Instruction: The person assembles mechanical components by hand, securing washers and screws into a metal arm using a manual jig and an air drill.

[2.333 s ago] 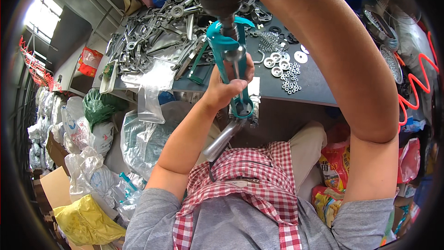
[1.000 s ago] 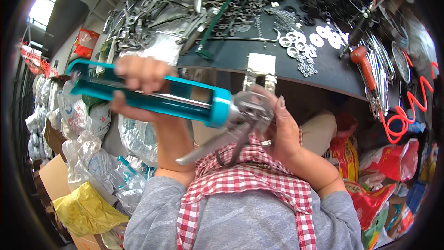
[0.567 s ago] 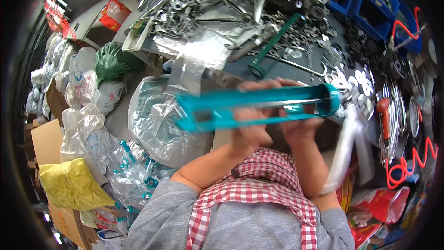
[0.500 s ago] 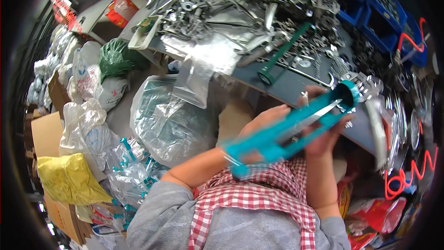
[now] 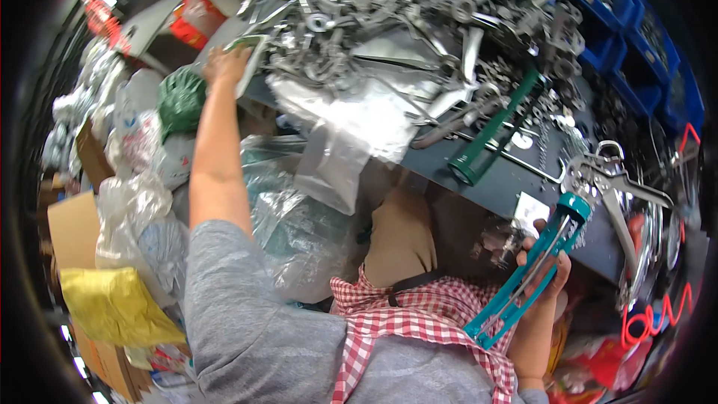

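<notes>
My right hand [image 5: 557,278] is wrapped around a teal caulking gun frame [image 5: 516,292], held tilted over my lap at the right. A thin metal rod shows between its rails, and its round collar points up toward the bench. My left arm stretches to the far left. There, my left hand [image 5: 226,65] is at a pale tray [image 5: 250,67] on the bench's corner, with fingers apart. The tray's contents are mostly hidden by the hand. On the bench rests a dark green caulking gun frame [image 5: 486,138], away from both hands.
Loose metal parts [image 5: 404,22] pile over the bench [image 5: 449,168]. Silver handle pieces [image 5: 613,179] lie at its right, below blue bins [image 5: 598,0]. A clear plastic bag [image 5: 333,168] hangs off the front edge. Stuffed bags, a yellow sack [image 5: 112,299] and cartons crowd the left.
My left hand has left the teal caulking gun frame and swung up to the tray at far left. My right hand keeps the frame, now steeper and further right.
</notes>
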The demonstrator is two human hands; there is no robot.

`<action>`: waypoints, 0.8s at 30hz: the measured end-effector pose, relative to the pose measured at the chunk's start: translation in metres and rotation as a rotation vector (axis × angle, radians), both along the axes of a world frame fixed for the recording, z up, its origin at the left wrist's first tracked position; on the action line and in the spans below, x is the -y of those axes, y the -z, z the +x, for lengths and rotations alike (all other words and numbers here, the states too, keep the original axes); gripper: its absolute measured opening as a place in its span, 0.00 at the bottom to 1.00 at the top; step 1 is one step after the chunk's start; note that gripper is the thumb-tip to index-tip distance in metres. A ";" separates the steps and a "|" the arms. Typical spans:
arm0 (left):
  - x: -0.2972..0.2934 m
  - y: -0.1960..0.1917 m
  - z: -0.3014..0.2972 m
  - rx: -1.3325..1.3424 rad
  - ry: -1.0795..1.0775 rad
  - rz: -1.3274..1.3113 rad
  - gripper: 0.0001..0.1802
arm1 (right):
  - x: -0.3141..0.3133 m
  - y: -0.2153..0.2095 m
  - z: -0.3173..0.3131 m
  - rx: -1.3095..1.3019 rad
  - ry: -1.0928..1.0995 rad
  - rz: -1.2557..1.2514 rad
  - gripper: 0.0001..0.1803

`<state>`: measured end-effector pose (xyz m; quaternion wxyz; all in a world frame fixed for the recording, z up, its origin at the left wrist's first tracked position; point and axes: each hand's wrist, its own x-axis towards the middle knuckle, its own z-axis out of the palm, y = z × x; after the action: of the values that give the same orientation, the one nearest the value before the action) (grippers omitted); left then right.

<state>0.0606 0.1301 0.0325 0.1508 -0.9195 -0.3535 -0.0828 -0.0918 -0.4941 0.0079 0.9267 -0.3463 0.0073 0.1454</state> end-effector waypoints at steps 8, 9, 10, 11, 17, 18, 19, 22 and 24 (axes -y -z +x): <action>-0.032 0.023 -0.007 0.425 0.317 0.241 0.19 | -0.009 0.000 0.007 0.019 0.103 0.100 0.38; -0.004 0.017 -0.029 0.548 0.537 0.213 0.16 | -0.010 0.000 0.008 0.026 0.096 0.107 0.38; 0.046 0.012 -0.045 0.678 0.776 0.170 0.14 | -0.008 0.000 0.008 0.028 0.115 0.125 0.37; 0.089 0.013 -0.076 0.677 0.838 0.238 0.11 | -0.006 0.000 0.007 0.027 0.126 0.121 0.37; 0.196 0.122 -0.211 1.077 -0.263 -2.149 0.25 | -0.010 -0.001 0.007 0.018 0.067 0.041 0.39; 0.213 0.121 -0.214 1.028 -0.446 -2.417 0.25 | -0.012 -0.003 0.007 0.013 0.077 0.021 0.40; 0.225 0.124 -0.212 1.110 -0.234 -2.404 0.22 | -0.013 -0.004 0.007 0.032 0.070 -0.013 0.40; 0.228 0.129 -0.207 1.295 -0.019 -2.348 0.17 | -0.013 -0.002 0.007 0.082 0.036 -0.073 0.40; 0.225 0.125 -0.203 1.413 0.006 -2.316 0.15 | -0.011 0.001 0.006 0.109 0.013 -0.082 0.40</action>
<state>-0.1420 -0.0947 -0.0924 -0.9151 -0.2796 -0.2191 -0.1910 -0.0858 -0.4830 0.0072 0.9117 -0.3916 -0.0349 0.1198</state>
